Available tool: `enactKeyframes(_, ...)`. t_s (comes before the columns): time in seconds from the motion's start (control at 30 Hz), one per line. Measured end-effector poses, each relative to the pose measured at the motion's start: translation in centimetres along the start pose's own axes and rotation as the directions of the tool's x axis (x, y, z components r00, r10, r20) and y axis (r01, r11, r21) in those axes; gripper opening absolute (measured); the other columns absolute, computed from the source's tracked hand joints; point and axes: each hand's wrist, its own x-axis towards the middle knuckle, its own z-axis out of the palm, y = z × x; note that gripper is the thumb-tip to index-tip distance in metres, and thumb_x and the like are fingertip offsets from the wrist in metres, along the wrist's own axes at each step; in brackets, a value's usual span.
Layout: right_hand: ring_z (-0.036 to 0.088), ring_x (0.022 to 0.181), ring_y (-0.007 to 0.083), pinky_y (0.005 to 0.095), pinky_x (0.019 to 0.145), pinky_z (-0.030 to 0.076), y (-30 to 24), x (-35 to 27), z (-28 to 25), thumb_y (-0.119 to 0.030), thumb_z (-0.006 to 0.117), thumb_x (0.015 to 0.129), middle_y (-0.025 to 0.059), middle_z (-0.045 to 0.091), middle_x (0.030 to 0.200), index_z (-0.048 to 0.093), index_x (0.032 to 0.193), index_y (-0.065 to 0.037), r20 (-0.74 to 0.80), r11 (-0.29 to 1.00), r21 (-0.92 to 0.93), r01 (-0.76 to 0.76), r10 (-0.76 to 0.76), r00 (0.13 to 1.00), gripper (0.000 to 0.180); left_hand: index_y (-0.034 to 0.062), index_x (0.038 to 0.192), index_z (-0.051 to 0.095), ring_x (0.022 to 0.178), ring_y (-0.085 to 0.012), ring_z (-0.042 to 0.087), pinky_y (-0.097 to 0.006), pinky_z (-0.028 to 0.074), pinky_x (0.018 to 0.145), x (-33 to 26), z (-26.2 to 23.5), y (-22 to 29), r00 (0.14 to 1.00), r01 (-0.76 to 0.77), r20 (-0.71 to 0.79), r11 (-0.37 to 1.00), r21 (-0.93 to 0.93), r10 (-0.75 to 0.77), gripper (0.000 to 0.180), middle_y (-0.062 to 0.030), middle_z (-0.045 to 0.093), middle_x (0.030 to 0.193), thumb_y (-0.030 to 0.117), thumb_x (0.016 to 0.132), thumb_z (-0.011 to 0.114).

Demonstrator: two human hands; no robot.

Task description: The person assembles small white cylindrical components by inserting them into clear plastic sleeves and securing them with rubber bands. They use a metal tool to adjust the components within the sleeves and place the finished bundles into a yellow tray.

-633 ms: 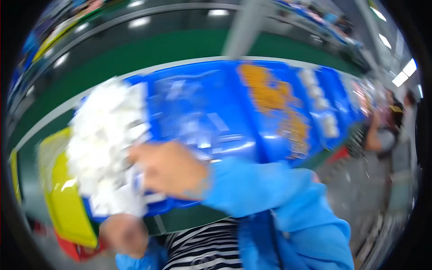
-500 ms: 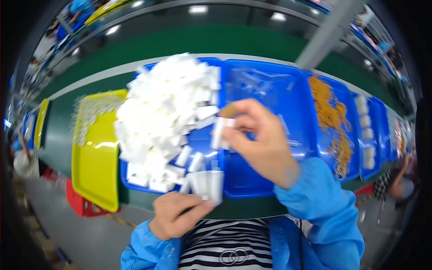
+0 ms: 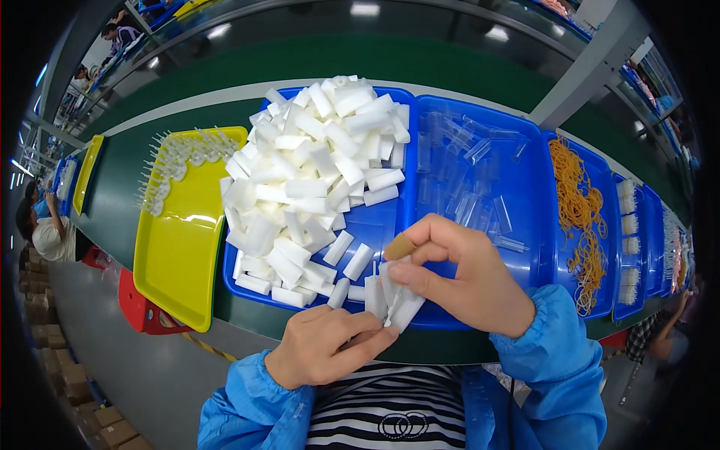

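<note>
My left hand is closed on the lower ends of several white foam pieces, held at the near edge of the trays. My right hand, with a tan finger cover on its index finger, pinches the upper part of these pieces between thumb and fingers. How the pieces sit against each other is partly hidden by my fingers. Just beyond my left hand, a large heap of white foam blocks fills most of a blue tray. A few loose blocks lie at the tray's near side.
To the right, a blue tray holds clear plastic tubes. Further right are orange rubber bands in another blue tray. On the left, a yellow tray carries white stemmed parts. A grey post rises behind the trays.
My right hand has come nearer from over the tray edge, and its white piece now meets those in my left hand. The left hand has shifted slightly right in the picture.
</note>
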Motion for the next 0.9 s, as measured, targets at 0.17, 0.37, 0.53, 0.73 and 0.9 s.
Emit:
enactKeyframes(0.17,0.070,0.088,0.0159,0.0276,0.075,0.053,0.8,-0.1,0.3,-0.011,0.071,0.090,0.0099,0.070,0.093,0.059,0.104,0.002,-0.059,0.998,-0.033,0.045,-0.047,0.997,0.023,0.0129,0.103,0.075,0.059,-0.0103,0.055,-0.024,0.039,0.049,0.3,-0.3,-0.1,1.000,0.006,0.011,1.000,0.030,-0.006,0.037,0.0013,0.064,0.086,0.009,0.067,0.073)
enactKeyframes(0.37,0.067,0.086,0.0130,0.0268,0.075,0.052,1.3,-0.1,-0.2,-0.011,0.072,0.089,0.0086,0.069,0.093,0.059,0.104,0.002,0.049,0.986,0.164,-0.020,0.013,0.999,0.023,0.0134,0.099,0.076,0.058,-0.0116,0.056,-0.024,0.038,0.048,0.7,-0.4,-0.1,1.000,0.014,-0.004,0.999,0.045,-0.014,0.034,-0.0001,0.066,0.083,0.007,0.066,0.076)
enactKeyframes(0.53,0.065,0.085,0.0129,0.0261,0.075,0.052,1.6,-0.4,-0.5,-0.012,0.076,0.085,0.0061,0.067,0.090,0.063,0.103,-0.001,0.098,0.988,0.078,0.132,-0.139,0.985,0.025,0.0132,0.100,0.076,0.060,-0.0106,0.056,-0.024,0.040,0.050,0.8,-0.4,-0.4,0.999,-0.005,-0.041,0.998,0.063,0.007,0.036,-0.0001,0.065,0.086,0.009,0.064,0.074)
enactKeyframes(0.73,0.063,0.082,0.0128,0.0268,0.075,0.052,2.0,-1.9,-0.1,-0.014,0.080,0.082,0.0078,0.065,0.097,0.064,0.105,-0.003,0.088,0.993,0.060,0.098,-0.103,0.991,0.030,0.0098,0.093,0.072,0.067,-0.0185,0.063,-0.027,0.047,0.054,0.1,1.1,-0.7,0.961,-0.011,-0.275,0.998,-0.068,-0.008,0.029,-0.0038,0.065,0.086,0.011,0.066,0.083)
enactKeyframes(0.9,0.062,0.085,0.0143,0.0260,0.074,0.049,2.6,-3.6,-0.5,-0.012,0.078,0.084,0.0079,0.063,0.101,0.063,0.108,-0.004,-0.055,0.964,0.234,0.126,-0.116,0.992,0.030,0.0054,0.107,0.065,0.095,-0.0274,0.066,-0.035,0.054,0.078,1.9,1.3,1.4,0.906,0.281,-0.170,0.852,-0.441,-0.387,0.041,-0.0165,0.059,0.117,0.013,0.072,0.085)
